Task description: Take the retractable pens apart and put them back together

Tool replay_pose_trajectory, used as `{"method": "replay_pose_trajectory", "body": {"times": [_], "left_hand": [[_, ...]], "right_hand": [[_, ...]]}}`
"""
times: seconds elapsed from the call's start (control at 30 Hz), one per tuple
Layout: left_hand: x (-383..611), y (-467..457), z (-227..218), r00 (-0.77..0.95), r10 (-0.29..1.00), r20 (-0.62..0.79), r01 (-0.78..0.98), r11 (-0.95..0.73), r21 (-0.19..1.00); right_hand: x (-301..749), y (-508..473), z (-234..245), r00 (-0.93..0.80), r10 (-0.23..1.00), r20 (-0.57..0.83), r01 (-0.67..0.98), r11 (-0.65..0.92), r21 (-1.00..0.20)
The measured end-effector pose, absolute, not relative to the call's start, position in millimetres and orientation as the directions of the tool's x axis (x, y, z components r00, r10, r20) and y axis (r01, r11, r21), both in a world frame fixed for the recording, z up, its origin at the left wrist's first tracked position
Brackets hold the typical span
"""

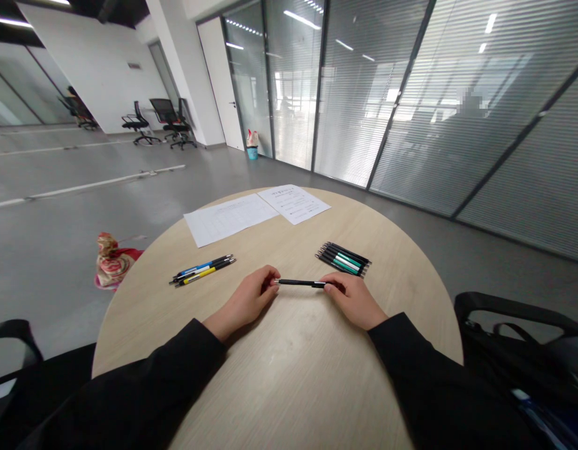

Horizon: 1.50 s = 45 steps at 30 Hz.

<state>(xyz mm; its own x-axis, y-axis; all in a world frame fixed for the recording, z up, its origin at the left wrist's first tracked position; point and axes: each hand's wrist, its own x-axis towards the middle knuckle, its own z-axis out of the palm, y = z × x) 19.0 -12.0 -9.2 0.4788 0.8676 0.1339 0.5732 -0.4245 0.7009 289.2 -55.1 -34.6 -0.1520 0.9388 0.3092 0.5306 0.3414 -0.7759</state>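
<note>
A black pen lies level just above the round wooden table, held at both ends. My left hand pinches its left tip with closed fingers. My right hand grips its right end, fingers curled round it. To the left lie three pens, with blue, black and yellow barrels. Right of centre lies a bunch of several black and green pens, side by side.
Two printed sheets lie at the table's far side. A black bag sits on a chair at the right. A red patterned bag rests on the floor at left. Office chairs stand far back. Glass walls run along the right.
</note>
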Motion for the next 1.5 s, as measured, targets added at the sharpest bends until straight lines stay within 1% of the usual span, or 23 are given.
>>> {"method": "replay_pose_trajectory", "body": {"times": [0.1, 0.2, 0.27, 0.43, 0.53, 0.63, 0.7, 0.8, 0.93, 1.1, 1.23, 1.37, 1.5], "left_hand": [[17, -9, -21, 0.55, 0.81, 0.205, 0.599, -0.553, 0.579], [15, -6, -30, 0.598, 0.764, 0.241, 0.593, -0.624, 0.509], [14, -5, -31, 0.594, 0.765, 0.248, 0.602, -0.627, 0.494], [12, -5, -20, 0.557, 0.8, 0.224, 0.637, -0.585, 0.503], [6, -5, -6, 0.538, 0.815, 0.215, 0.695, -0.574, 0.434], [-2, -7, 11, 0.529, 0.841, 0.111, 0.795, -0.537, 0.281], [-5, -9, 20, 0.524, 0.85, 0.051, 0.832, -0.523, 0.184], [-8, -13, 28, 0.482, 0.876, -0.02, 0.872, -0.478, 0.109], [-12, -18, 34, 0.454, 0.883, -0.121, 0.891, -0.445, 0.095], [-21, -23, 38, 0.491, 0.838, -0.237, 0.871, -0.474, 0.13], [-22, -23, 37, 0.569, 0.792, -0.223, 0.823, -0.546, 0.161], [-22, -22, 36, 0.577, 0.792, -0.199, 0.815, -0.541, 0.207], [-24, -24, 40, 0.536, 0.813, -0.225, 0.844, -0.513, 0.157]], "right_hand": [[289, -56, -34, -0.143, 0.942, 0.304, 0.543, 0.331, -0.772], [289, -56, -33, -0.141, 0.943, 0.303, 0.542, 0.329, -0.773], [289, -56, -33, -0.14, 0.942, 0.304, 0.541, 0.33, -0.773], [291, -54, -35, -0.133, 0.94, 0.313, 0.546, 0.333, -0.769], [292, -54, -35, -0.12, 0.942, 0.314, 0.546, 0.327, -0.771], [293, -53, -35, -0.108, 0.944, 0.311, 0.549, 0.317, -0.773], [293, -53, -35, -0.106, 0.945, 0.308, 0.55, 0.314, -0.774], [293, -54, -34, -0.116, 0.945, 0.307, 0.552, 0.318, -0.771], [293, -53, -34, -0.108, 0.944, 0.312, 0.545, 0.319, -0.776], [292, -53, -35, -0.112, 0.943, 0.313, 0.542, 0.322, -0.776], [291, -54, -35, -0.109, 0.941, 0.319, 0.543, 0.325, -0.774], [291, -54, -35, -0.103, 0.944, 0.314, 0.544, 0.318, -0.777], [291, -53, -36, -0.101, 0.946, 0.308, 0.542, 0.312, -0.78]]}}
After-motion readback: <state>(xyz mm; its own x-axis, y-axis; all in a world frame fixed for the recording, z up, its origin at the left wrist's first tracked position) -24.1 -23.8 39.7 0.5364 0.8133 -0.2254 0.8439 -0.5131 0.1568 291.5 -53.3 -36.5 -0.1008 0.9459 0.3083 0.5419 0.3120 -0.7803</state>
